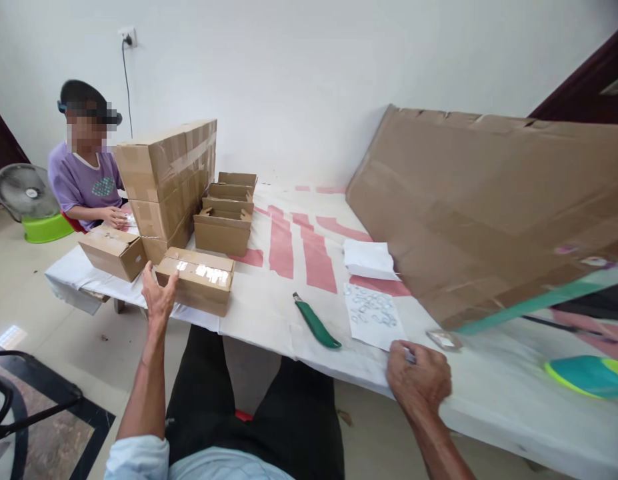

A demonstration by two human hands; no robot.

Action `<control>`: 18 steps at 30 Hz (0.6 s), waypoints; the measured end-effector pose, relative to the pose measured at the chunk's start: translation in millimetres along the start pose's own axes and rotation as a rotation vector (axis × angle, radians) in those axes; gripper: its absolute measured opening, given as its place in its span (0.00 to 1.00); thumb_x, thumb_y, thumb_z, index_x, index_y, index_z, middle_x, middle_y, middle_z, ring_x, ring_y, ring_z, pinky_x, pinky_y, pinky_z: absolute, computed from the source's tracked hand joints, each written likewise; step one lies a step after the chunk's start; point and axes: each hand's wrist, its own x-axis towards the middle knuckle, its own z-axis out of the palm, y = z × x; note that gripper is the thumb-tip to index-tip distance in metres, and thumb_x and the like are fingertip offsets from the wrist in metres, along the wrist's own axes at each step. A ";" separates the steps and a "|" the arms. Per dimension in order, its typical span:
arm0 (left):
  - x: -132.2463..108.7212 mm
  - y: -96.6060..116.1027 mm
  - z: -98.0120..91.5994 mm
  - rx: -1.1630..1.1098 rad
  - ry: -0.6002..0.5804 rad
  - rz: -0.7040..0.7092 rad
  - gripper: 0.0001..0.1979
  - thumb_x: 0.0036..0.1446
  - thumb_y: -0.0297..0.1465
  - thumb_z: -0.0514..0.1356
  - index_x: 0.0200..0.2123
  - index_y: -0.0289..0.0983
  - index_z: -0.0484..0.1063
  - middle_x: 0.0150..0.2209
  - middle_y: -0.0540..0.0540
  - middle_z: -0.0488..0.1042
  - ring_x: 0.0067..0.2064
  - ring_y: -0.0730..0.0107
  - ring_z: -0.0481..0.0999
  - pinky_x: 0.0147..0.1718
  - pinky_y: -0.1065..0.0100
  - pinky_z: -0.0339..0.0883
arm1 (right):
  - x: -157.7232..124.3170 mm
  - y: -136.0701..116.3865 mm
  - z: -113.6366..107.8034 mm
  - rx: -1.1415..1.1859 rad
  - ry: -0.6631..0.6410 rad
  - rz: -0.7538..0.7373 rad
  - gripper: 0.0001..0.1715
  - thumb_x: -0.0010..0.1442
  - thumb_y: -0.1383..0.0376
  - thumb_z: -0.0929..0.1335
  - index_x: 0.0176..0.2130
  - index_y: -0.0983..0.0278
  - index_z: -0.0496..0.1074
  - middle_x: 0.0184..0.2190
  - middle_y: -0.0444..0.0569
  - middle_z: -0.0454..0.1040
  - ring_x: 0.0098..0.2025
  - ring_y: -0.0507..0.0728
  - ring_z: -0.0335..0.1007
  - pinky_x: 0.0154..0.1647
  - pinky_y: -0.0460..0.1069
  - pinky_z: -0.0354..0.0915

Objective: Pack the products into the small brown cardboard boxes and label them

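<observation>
My left hand (159, 291) has its thumb and fingers apart at the left end of a closed cardboard box (201, 280) with torn white label bits on top. Near the table's front edge, my right hand (419, 375) is closed, fingers curled, at the lower corner of a white sheet with dark marks (373, 315); a small pale bit shows by its fingers, too small to name. Between the hands lies a green cutter (316, 323). A folded white paper (369, 259) rests behind the marked sheet, and a small clear packet (443, 340) is right of it.
Open boxes (222, 230) stand behind the closed one, beside a tall taped stack (163, 187). Another closed box (113, 252) is at the left. A person in a purple shirt (91, 183) sits beyond. A large cardboard panel (489, 213) leans at right, near a teal object (589, 375).
</observation>
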 end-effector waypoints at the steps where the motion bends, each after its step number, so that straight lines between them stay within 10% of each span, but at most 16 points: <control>1: 8.6 -6.5 -2.1 -0.074 -0.071 -0.072 0.35 0.56 0.43 0.72 0.63 0.35 0.70 0.64 0.29 0.75 0.68 0.39 0.71 0.69 0.42 0.65 | -0.1 -0.2 0.2 0.010 0.006 0.008 0.11 0.51 0.51 0.63 0.26 0.54 0.63 0.27 0.56 0.70 0.38 0.70 0.67 0.47 0.68 0.68; 9: -12.6 -23.7 10.5 -0.231 -0.252 -0.159 0.34 0.53 0.49 0.72 0.57 0.38 0.74 0.55 0.37 0.80 0.58 0.50 0.79 0.56 0.55 0.75 | 6.3 -24.3 -8.2 0.096 0.073 -0.031 0.15 0.55 0.49 0.64 0.30 0.56 0.65 0.33 0.56 0.69 0.45 0.72 0.69 0.56 0.73 0.65; 14: -34.7 -31.2 18.1 -0.336 -0.472 -0.128 0.33 0.52 0.48 0.74 0.56 0.40 0.72 0.60 0.35 0.77 0.65 0.46 0.75 0.56 0.54 0.75 | 1.6 -102.9 -6.3 0.219 0.066 -0.168 0.22 0.65 0.46 0.64 0.36 0.60 0.74 0.41 0.59 0.75 0.50 0.70 0.72 0.59 0.70 0.69; 18: -25.4 -45.7 19.3 -0.370 -0.624 -0.112 0.39 0.46 0.46 0.78 0.59 0.42 0.71 0.68 0.33 0.71 0.72 0.42 0.68 0.60 0.50 0.72 | -8.5 -173.8 5.7 0.448 -0.176 -0.165 0.24 0.69 0.46 0.66 0.46 0.62 0.79 0.47 0.58 0.79 0.51 0.67 0.76 0.56 0.67 0.74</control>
